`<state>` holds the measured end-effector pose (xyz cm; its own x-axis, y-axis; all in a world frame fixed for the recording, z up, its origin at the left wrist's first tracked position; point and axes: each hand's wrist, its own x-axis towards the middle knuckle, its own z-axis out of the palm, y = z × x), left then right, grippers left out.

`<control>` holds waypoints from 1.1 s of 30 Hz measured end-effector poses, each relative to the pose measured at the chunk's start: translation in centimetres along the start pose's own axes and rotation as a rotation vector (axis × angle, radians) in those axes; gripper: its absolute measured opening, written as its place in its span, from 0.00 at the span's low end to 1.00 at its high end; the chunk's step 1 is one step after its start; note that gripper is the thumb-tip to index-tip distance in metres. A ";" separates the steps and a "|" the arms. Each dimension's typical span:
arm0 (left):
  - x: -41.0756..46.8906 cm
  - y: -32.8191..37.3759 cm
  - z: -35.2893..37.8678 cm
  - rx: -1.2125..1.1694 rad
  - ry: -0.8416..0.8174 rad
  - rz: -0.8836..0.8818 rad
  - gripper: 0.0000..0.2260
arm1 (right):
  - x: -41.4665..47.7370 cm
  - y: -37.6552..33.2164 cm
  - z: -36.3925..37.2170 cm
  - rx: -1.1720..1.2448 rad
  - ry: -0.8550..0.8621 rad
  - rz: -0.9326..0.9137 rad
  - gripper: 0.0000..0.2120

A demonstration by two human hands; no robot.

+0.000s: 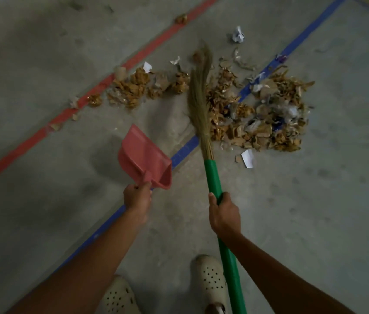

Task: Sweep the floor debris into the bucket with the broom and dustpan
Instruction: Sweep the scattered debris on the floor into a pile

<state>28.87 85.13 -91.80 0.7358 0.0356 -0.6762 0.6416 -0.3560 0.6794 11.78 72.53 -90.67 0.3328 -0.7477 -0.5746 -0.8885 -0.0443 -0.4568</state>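
Note:
My left hand [137, 196] grips the short handle of a pink dustpan [143, 156], which is held above the floor with its mouth pointing away from me. My right hand [224, 215] is closed around the green handle of a broom [213, 177]. Its straw bristles [198, 96] reach into a wide spread of debris [258, 114], brown crumpled scraps and white paper bits. A smaller band of the same scraps [133, 87] lies to the left of the bristles. No bucket is in view.
The floor is grey concrete crossed by a red tape line [43, 132] and a blue tape line [185, 148]. A crumpled white paper [238, 35] lies farther off. My two feet in pale perforated clogs [210, 282] stand at the bottom.

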 end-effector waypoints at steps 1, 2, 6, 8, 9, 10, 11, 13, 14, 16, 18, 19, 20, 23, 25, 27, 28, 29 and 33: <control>0.0 0.0 -0.2 0.006 -0.006 0.001 0.16 | -0.4 -0.1 0.2 -0.014 0.008 -0.003 0.14; 0.0 0.1 -0.5 0.017 -0.004 0.003 0.16 | -0.7 -0.2 0.4 -0.040 0.012 -0.005 0.14; 0.6 0.2 -2.6 0.078 0.059 -0.008 0.14 | -2.1 -0.3 2.0 -0.119 -0.042 -0.067 0.13; 1.2 0.2 -3.9 0.106 0.120 -0.030 0.17 | -2.8 -0.5 2.8 -0.177 -0.090 -0.152 0.14; 1.5 0.1 -4.7 0.116 0.152 -0.037 0.19 | -3.2 -0.7 3.3 -0.209 -0.117 -0.196 0.15; 1.8 0.1 -5.6 0.114 0.188 -0.049 0.19 | -3.4 -1.0 3.8 -0.241 -0.145 -0.235 0.15; 2.0 0.1 -6.6 0.109 0.225 -0.064 0.20 | -3.7 -1.5 4.4 -0.271 -0.174 -0.270 0.16; 2.5 0.2 -8.7 0.097 0.291 -0.099 0.20 | -4.2 -2.7 5.5 -0.331 -0.238 -0.335 0.17; 2.7 0.2 -9.7 0.079 0.312 -0.113 0.20 | -4.4 -3.3 6.1 -0.360 -0.271 -0.357 0.17; 3.1 0.0 -11.9 0.039 0.342 -0.136 0.19 | -4.7 -5.0 7.4 -0.421 -0.342 -0.392 0.18; 3.8 -0.2 -14.2 -0.012 0.366 -0.170 0.19 | -4.7 -7.2 9.2 -0.487 -0.431 -0.410 0.18; 4.2 -0.4 -15.4 -0.046 0.371 -0.188 0.21 | -4.6 -8.3 10.2 -0.520 -0.477 -0.414 0.18; 4.6 -0.6 -16.5 -0.072 0.376 -0.206 0.23 | -4.4 -9.5 11.3 -0.554 -0.517 -0.417 0.18; 5.8 -1.2 -19.7 -0.147 0.409 -0.241 0.23 | -4.2 -12.7 14.5 -0.627 -0.594 -0.431 0.18; 6.5 -1.5 -21.6 -0.178 0.427 -0.257 0.22 | -4.2 -14.6 16.6 -0.664 -0.614 -0.461 0.18; 7.1 -1.8 -23.3 -0.187 0.430 -0.275 0.24 | -4.0 -16.2 18.3 -0.695 -0.612 -0.493 0.19; 7.5 -1.9 -24.2 -0.193 0.431 -0.283 0.25 | -3.8 -17.0 19.1 -0.705 -0.608 -0.504 0.19; 7.9 -2.1 -25.0 -0.195 0.432 -0.285 0.26 | -3.6 -17.9 19.9 -0.711 -0.601 -0.509 0.18; 9.7 -3.0 -27.5 -0.177 0.409 -0.262 0.22 | -2.5 -21.3 23.1 -0.667 -0.584 -0.452 0.18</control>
<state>39.98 112.23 -92.58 0.5477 0.4772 -0.6872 0.8162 -0.1243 0.5642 37.17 90.66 -95.24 0.6280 -0.1326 -0.7668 -0.5758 -0.7420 -0.3433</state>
